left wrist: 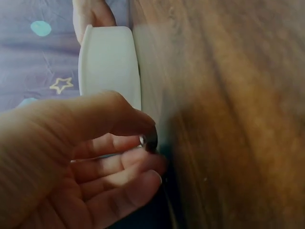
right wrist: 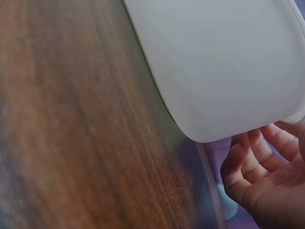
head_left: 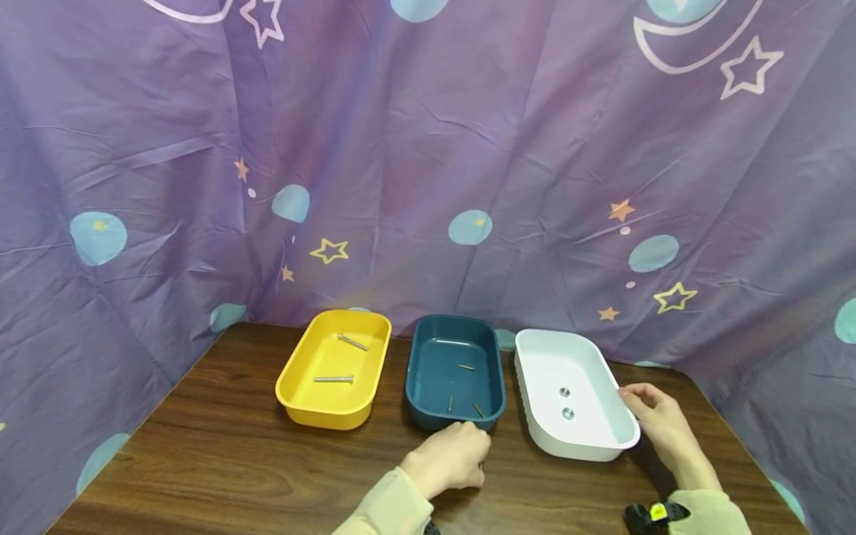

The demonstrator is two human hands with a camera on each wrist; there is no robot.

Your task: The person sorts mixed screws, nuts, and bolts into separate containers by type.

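Between its thumb and fingers, my left hand [head_left: 453, 455] pinches a small dark metal piece, perhaps a nut [left wrist: 150, 139]. That hand is low over the table, just before the front wall of the dark blue tray [head_left: 455, 417]. My right hand [head_left: 662, 427] holds the right rim of the white tray [head_left: 580, 450], with fingers [right wrist: 267, 151] against its outer side. Two silver nuts lie on the white tray's floor, the far nut [head_left: 565, 391] and the near nut [head_left: 568, 413]. Three thin screws, one being this screw [head_left: 466, 367], lie in the blue tray.
At the left stands a yellow tray [head_left: 324, 420] holding two long bolts, a far bolt [head_left: 353, 342] and a near bolt [head_left: 334, 380]. All three trays stand in a row on the dark wooden table [head_left: 221, 446]. A purple curtain [head_left: 401, 163] hangs right behind them.
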